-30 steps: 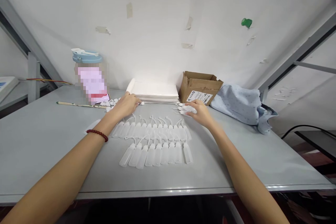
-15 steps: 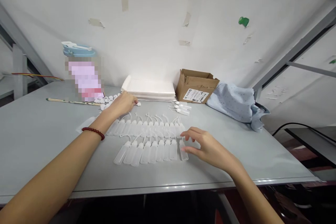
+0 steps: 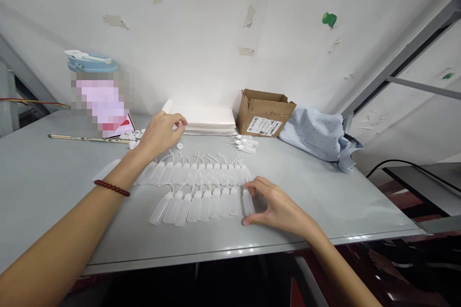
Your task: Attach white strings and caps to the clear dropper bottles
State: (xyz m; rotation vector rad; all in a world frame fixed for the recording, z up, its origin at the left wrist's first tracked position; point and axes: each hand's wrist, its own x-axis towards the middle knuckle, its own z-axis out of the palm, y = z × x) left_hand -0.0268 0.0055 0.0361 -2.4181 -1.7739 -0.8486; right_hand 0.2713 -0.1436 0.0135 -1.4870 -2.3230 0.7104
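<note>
Small clear plastic bottles with white tops and looped strings lie in a rear row (image 3: 194, 172) and a front row (image 3: 194, 206). At the right end of the front row lies a separate small plastic bottle (image 3: 248, 203). My right hand (image 3: 273, 204) spans it lengthwise, fingers at its top and thumb at its bottom end. Behind the rows, my left hand (image 3: 163, 129) hovers with bent fingers, thumb a little apart, over a small white cap (image 3: 179, 146) on the table. More white caps (image 3: 133, 144) are partly hidden behind that hand.
A stack of white paper-like sheets (image 3: 207, 117) and a brown cardboard box (image 3: 266, 112) stand by the wall. Several bottles with needle-like tips (image 3: 245, 144) lie before the box. A light blue cloth (image 3: 313, 136) is at right, a blurred phone (image 3: 104, 105) at left, near thin sticks (image 3: 82, 138).
My left hand has lifted off the white cap and moved back. My right hand has closed in around the separate bottle, its thumb shifting to the bottom end. The view has shifted slightly.
</note>
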